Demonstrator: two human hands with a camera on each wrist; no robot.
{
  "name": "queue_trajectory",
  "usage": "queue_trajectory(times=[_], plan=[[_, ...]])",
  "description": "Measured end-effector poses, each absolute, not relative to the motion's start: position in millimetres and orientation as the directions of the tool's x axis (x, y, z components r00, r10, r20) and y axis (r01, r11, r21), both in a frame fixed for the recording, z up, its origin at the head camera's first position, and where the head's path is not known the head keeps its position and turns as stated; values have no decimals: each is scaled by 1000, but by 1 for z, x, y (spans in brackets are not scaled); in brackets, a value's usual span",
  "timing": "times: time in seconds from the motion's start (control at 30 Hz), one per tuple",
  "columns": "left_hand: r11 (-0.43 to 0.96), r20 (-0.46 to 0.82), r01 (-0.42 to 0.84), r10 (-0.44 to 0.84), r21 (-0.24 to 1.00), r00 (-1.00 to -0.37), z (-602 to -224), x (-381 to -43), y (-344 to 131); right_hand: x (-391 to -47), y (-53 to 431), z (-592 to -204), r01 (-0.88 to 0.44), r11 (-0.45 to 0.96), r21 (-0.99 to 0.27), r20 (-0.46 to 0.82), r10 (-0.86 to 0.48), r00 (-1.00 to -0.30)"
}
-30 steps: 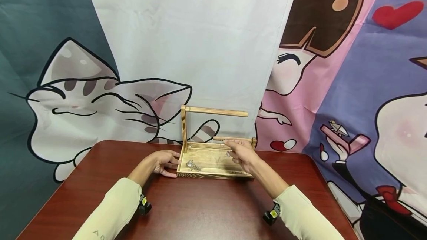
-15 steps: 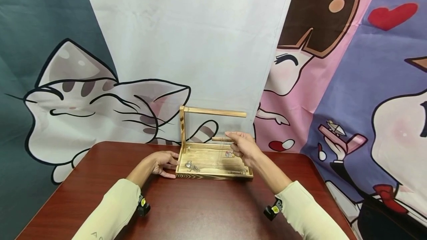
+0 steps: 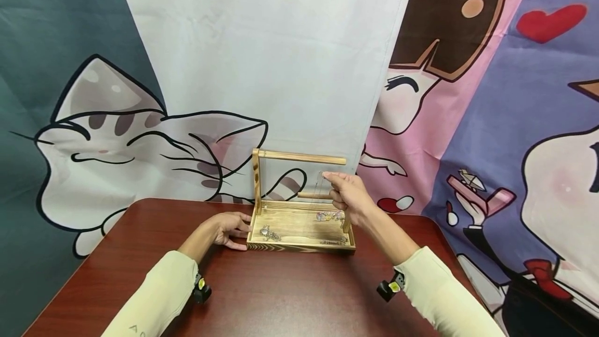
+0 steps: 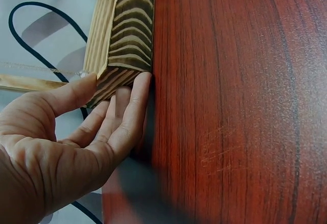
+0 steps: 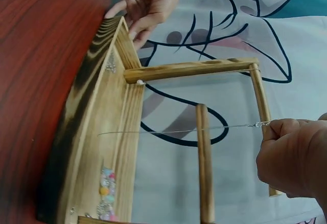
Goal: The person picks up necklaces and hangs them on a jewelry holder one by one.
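Raised since half a second ago, the right hand [image 3: 348,194] is now seen above the lower bar [image 3: 314,195], right of centre in the head view; more of the coloured beads [image 3: 323,216] is uncovered below it. By this, it is judged, the thin chain [image 5: 176,130] is being drawn upward.

Nearest, at bottom centre, the tabletop [image 3: 290,290] is seen; beyond it, the left end of the tray [image 3: 299,248] is touched by the left hand [image 3: 228,229], its fingers spread apart. Silver jewellery [image 3: 269,233] is laid inside, lower left. Farther back, the chain's end is pinched between the right fingers, below the upper bar [image 3: 304,157].

Only in the right wrist view is the chain clearly traced across the lower bar; whether the bar is touched cannot be told. Only by the left wrist view is the thumb plainly shown at the rim.
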State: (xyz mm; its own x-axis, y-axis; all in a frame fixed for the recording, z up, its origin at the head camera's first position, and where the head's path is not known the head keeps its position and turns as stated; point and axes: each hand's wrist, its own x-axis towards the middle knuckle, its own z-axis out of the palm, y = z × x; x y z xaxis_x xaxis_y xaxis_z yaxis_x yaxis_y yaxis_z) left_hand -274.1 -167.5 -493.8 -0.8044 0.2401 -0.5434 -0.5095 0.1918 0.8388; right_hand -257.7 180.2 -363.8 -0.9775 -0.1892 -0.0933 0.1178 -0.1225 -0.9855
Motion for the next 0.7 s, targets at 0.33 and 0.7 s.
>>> queue_trajectory(times=[0.33, 0.7], plan=[[197, -543, -508, 241, 839, -804, -492, -274, -168, -261, 189, -342, 76, -143, -987, -51, -170, -984], [190, -549, -516, 232, 835, -803, -494, -274, -168, -263, 197, -319, 28, -167, -986, 2, -175, -985]])
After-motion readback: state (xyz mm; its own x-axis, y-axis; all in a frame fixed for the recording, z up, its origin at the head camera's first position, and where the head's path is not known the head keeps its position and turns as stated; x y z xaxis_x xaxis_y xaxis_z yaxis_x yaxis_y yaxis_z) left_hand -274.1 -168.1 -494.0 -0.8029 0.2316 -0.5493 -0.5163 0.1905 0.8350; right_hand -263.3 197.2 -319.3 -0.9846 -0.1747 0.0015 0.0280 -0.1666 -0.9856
